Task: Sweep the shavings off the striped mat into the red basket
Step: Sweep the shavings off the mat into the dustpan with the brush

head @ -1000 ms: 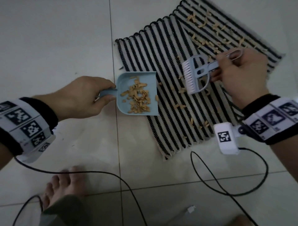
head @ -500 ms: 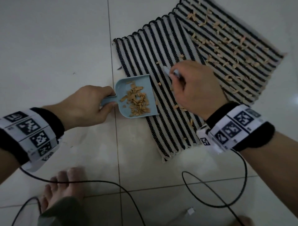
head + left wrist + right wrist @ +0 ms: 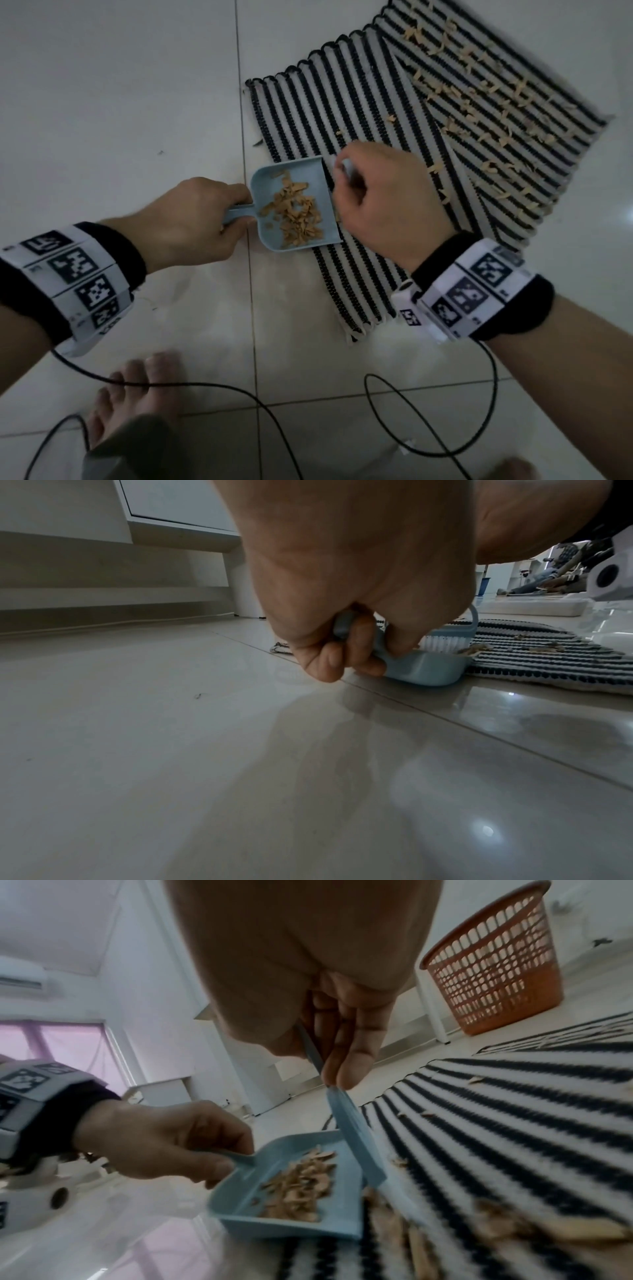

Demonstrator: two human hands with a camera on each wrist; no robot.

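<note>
Holding the thin handle of a smooth light-blue plastic dustpan, the left hand curls its fingers round it at the middle of the head view. Tan wood shavings sit piled in the pan. The right hand pinches a blue hand brush, hiding most of it from above; white bristles show beside the pan's open edge. More shavings lie scattered on the ribbed black-and-white striped mat, upper right. The red basket, a plastic lattice, stands beyond the mat. Black cables cross the shiny floor tiles.
</note>
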